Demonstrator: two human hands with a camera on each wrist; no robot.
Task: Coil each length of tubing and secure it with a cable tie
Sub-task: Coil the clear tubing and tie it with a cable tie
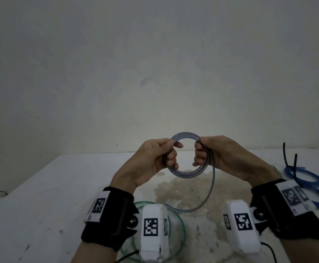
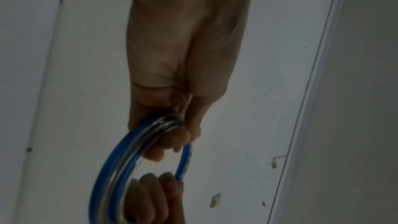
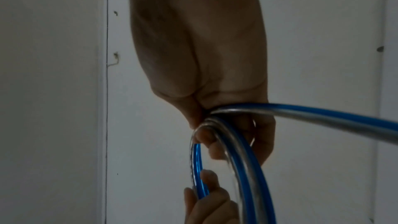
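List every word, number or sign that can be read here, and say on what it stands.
No readable words or numbers in any view.
Left wristband: black-and-white square code marker, no text.
Left camera: same kind of marker.
Right camera: same.
Right wristband: two markers, no text.

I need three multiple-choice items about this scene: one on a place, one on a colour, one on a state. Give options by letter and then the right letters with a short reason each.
1. Where do the blue coils lie?
A. on the table's right side
B. on the table's left side
C. in the left hand

2. What colour is the tubing loop on the table near the left wrist?
A. red
B. green
C. black

3. How far is the clear tubing coiled?
A. fully, already tied
B. not begun
C. partly, a loose tail hangs down

Answers: 1 A, they lie beside the right wrist. 2 B, its thin line is green. 3 C, left hand and right hand hold the ring while a tail curves down to the table.
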